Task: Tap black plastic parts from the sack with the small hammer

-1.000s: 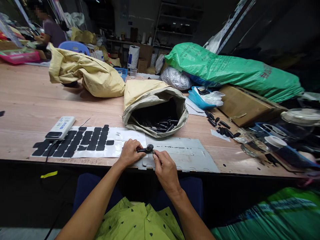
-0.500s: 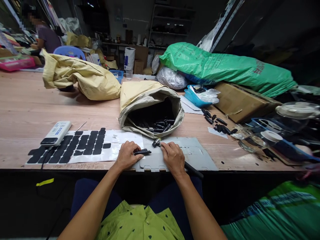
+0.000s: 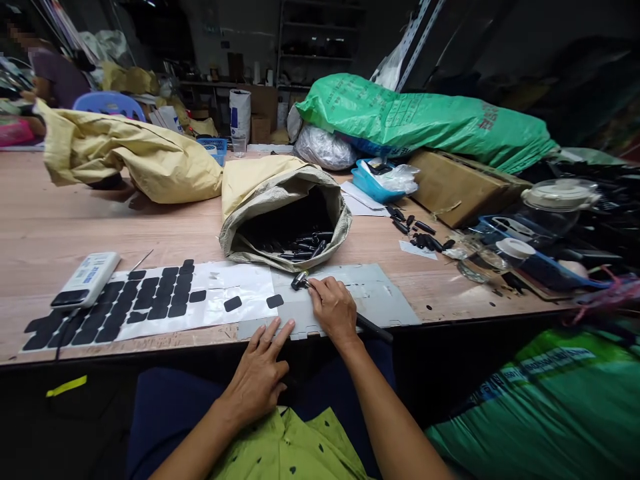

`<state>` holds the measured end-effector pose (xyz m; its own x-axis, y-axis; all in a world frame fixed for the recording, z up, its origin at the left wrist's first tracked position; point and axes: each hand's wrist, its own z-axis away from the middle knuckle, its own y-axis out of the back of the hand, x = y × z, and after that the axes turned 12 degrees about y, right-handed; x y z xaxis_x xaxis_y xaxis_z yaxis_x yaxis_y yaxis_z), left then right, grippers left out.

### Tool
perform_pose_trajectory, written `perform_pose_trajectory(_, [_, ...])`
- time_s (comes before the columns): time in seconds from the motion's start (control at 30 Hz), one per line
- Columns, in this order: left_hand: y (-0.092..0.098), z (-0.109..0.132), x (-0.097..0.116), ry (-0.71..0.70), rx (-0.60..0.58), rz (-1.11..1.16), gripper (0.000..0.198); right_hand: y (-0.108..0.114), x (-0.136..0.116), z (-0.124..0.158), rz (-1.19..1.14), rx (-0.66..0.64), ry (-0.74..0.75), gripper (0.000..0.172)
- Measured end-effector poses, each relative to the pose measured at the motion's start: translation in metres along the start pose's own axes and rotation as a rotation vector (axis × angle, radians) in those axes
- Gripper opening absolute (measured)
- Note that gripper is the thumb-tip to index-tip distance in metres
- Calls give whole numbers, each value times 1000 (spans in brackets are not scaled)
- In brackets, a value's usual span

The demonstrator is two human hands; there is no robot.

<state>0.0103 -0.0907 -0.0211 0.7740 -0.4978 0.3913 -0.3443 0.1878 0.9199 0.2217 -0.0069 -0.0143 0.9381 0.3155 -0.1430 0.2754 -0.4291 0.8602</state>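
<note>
My right hand (image 3: pixel 334 308) is closed around a small hammer (image 3: pixel 374 328), its metal head showing past the fingers and its black handle reaching back over the table edge. Under it lies a grey board (image 3: pixel 387 293). My left hand (image 3: pixel 263 363) is at the table's front edge, fingers spread and nothing visible in it. Two rounded black pads, one on the white sheet (image 3: pixel 213 297) and another black pad (image 3: pixel 275 301) near the board, lie just beyond its fingertips. Behind the hammer, an open sack (image 3: pixel 231 243) shows slim black parts (image 3: pixel 313 247) inside its mouth.
Several black pads (image 3: pixel 155 297) sit in rows at left, beside a white device (image 3: pixel 86 280) with a cable. A folded tan sack (image 3: pixel 165 167) lies behind. Loose black pieces (image 3: pixel 425 240), a cardboard box (image 3: pixel 460 187) and a green sack (image 3: pixel 415 120) occupy the right. Another person sits far left.
My left hand has let go of the slim black part and drawn back to the table edge, uncovering two pads. The hammer stays in my right hand. The view has shifted right.
</note>
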Motion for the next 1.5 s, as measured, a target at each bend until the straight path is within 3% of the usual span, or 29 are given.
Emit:
perform_pose_trajectory(0.13, [-14,3,-4,9,30,-36,14,1,-1,0,9,-2,8,23])
perform_pose_trajectory(0.4, [-20,1,-11,-18,49,-49,13,1,-2,-1,15,4,4,23])
perform_pose_trajectory(0.63, [-2,1,4,2,125,41,17,-2,-1,1,25,32,12,23])
perform_pose_trajectory(0.77, [28,-35,0,74,282,203,16,-2,-1,0,33,31,16,21])
perform_pose_trajectory(0.9, [63,-105,-30,308,470,280,20,-1,-1,0,29,35,15,19])
perform_pose_trajectory(1.0, [87,-154,-59,475,529,121,23,-1,-1,0,21,41,18,19])
perform_pose_trajectory(1.07, [99,-175,-76,563,483,-37,27,-1,0,0,20,43,22,19])
perform_pose_trajectory(1.2, [107,-192,-94,641,286,-224,32,-3,1,0,17,46,21,19])
perform_pose_trajectory(1.5, [108,-189,-96,612,219,-361,24,-3,1,0,14,59,22,19])
